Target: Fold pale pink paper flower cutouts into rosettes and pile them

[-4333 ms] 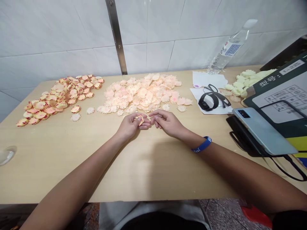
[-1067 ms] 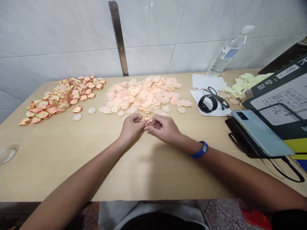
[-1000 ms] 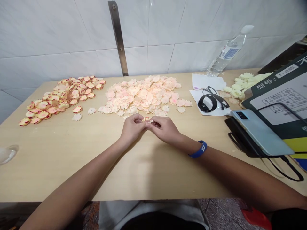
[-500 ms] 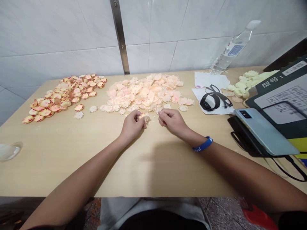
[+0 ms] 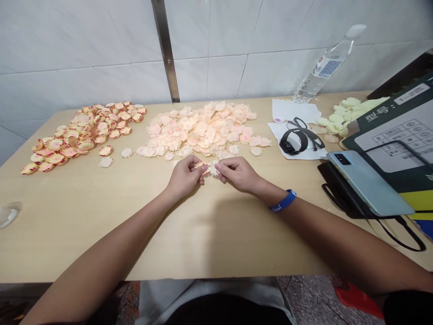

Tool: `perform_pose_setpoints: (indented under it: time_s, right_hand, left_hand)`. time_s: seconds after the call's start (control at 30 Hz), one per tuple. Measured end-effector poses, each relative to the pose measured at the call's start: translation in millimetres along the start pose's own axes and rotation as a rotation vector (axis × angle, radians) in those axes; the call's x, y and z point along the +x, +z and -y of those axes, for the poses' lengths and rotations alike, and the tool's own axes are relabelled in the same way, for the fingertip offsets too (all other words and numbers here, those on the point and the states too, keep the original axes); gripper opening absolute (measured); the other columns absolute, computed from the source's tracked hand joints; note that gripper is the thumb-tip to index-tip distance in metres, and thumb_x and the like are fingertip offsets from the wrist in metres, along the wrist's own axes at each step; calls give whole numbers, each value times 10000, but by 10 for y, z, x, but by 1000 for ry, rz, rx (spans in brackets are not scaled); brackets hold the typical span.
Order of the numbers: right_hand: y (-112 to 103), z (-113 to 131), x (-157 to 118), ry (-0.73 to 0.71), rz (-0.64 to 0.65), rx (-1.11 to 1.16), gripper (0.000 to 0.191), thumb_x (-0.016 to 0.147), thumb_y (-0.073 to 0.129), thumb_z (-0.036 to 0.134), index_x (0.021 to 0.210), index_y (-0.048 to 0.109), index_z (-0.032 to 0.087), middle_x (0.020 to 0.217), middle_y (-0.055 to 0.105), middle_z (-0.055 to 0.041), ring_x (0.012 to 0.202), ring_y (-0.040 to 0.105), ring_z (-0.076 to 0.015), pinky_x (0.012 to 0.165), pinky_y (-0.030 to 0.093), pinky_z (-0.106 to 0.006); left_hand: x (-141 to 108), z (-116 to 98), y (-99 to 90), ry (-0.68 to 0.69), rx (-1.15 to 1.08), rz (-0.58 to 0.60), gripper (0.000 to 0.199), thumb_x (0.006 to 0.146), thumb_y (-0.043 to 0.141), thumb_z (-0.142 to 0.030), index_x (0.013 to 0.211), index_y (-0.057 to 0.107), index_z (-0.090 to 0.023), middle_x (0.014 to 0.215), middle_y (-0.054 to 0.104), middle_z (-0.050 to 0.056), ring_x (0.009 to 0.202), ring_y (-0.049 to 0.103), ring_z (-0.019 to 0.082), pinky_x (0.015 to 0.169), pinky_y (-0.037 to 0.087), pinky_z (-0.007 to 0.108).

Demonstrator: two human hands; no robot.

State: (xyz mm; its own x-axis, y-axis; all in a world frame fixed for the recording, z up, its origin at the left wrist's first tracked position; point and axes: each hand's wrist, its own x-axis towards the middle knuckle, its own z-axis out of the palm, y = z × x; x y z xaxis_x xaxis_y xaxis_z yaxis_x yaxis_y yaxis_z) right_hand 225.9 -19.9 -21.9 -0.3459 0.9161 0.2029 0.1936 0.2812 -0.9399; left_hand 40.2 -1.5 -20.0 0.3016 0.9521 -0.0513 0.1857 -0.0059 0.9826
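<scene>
Left hand: from here in the head view, the left hand [image 5: 188, 175] has thumb and fingers closed on a red-edged piece [image 5: 203, 167]; whether single or stacked, I can't tell.
Right hand: the right hand [image 5: 237, 174] pinches one pale disc [image 5: 214, 169]; the hands are close but apart, both pieces just on the near side of the pink heap [image 5: 203, 128].
Heaps: three, on one table [image 5: 162, 234]: the pink heap, a red-edged heap [image 5: 79, 133] left of it, a greenish heap [image 5: 345, 115] to its far right; too many pieces to count.
Strays: three loose discs [image 5: 106, 161] left of the pink heap.
Right of the pink heap: one bottle [image 5: 324, 67], two paper sheets [image 5: 296, 110], one pair of glasses [image 5: 316, 141], one black band [image 5: 294, 141], one phone [image 5: 370, 183].
Writing: the dark board [image 5: 399, 122], right of the pink heap, reads "型号:" and seemingly "1-25"; bottle label unreadable; one blue wristband [image 5: 283, 201], lettering unclear.
</scene>
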Motion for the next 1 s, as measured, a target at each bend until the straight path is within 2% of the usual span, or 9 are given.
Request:
perform_pose_setpoints:
  time_s: [0.2, 0.3, 0.4, 0.47, 0.5, 0.67, 0.8, 0.9, 1.0]
  right_hand:
    - [-56, -76, 48, 111, -13, 282, 499, 791, 666, 524, 479, 501, 172, 429, 451, 29, 378, 385, -77, 395, 274, -237]
    - [-134, -100, 80, 156, 8, 425, 502, 730, 726, 514, 461, 467, 179, 392, 402, 48, 342, 338, -64, 366, 216, -225]
    - [-290, -99, 100, 154, -147, 621, 516, 708, 751, 444, 468, 366, 196, 383, 322, 81, 346, 277, -44, 385, 221, -205]
    - [-371, -93, 102, 149, -264, 679, 516, 708, 753, 405, 472, 344, 196, 382, 313, 84, 349, 277, -44, 393, 248, -203]
    - [-385, -91, 101, 145, -276, 679, 505, 710, 753, 405, 473, 358, 195, 387, 329, 79, 351, 290, -48, 389, 252, -205]
    - [-240, -102, 75, 105, -82, 541, 438, 739, 740, 491, 549, 518, 165, 491, 483, 24, 418, 402, -74, 399, 269, -218]
    - [-153, -138, 50, 86, 20, 423, 460, 785, 700, 521, 564, 527, 157, 500, 470, 23, 444, 385, -75, 427, 267, -226]
    - [-144, -144, 41, 56, -33, 330, 460, 825, 645, 526, 566, 502, 174, 501, 446, 28, 456, 369, -86, 446, 260, -240]
    - [-134, -127, 46, 21, -178, 98, 428, 876, 584, 469, 571, 492, 184, 530, 457, 17, 515, 406, -109, 511, 307, -257]
  left_hand:
    - [-21, -125, -115, -18, 18, 304, 267, 811, 651, -418, 774, 586, -162, 474, 497, -39, 437, 472, 101, 459, 361, 219]
    - [-39, -211, -184, -14, 44, 407, 318, 801, 665, -459, 746, 650, -146, 597, 598, 24, 525, 501, 109, 496, 372, 232]
    - [-46, -268, -236, -66, 77, 479, 334, 771, 699, -454, 859, 721, -133, 756, 672, 72, 595, 523, 119, 528, 390, 243]
    - [-49, -280, -246, -102, 79, 482, 355, 777, 691, -465, 904, 726, -136, 730, 657, 57, 562, 486, 105, 520, 389, 241]
    - [-50, -278, -244, -102, 78, 470, 354, 783, 685, -472, 891, 722, -136, 715, 645, 48, 555, 475, 99, 522, 393, 240]
    - [-42, -228, -200, -76, 80, 401, 361, 792, 675, -492, 828, 693, -134, 719, 638, 43, 582, 490, 100, 553, 425, 236]
    - [-25, -194, -191, -60, 39, 368, 392, 771, 681, -516, 823, 698, -128, 700, 635, 41, 572, 499, 104, 584, 468, 258]
    - [-26, -186, -182, -49, 18, 332, 360, 764, 693, -494, 788, 708, -135, 682, 637, 44, 555, 505, 109, 567, 469, 261]
    - [-37, -178, -156, -53, 10, 268, 303, 768, 701, -446, 776, 733, -145, 707, 658, 56, 572, 533, 120, 562, 472, 260]
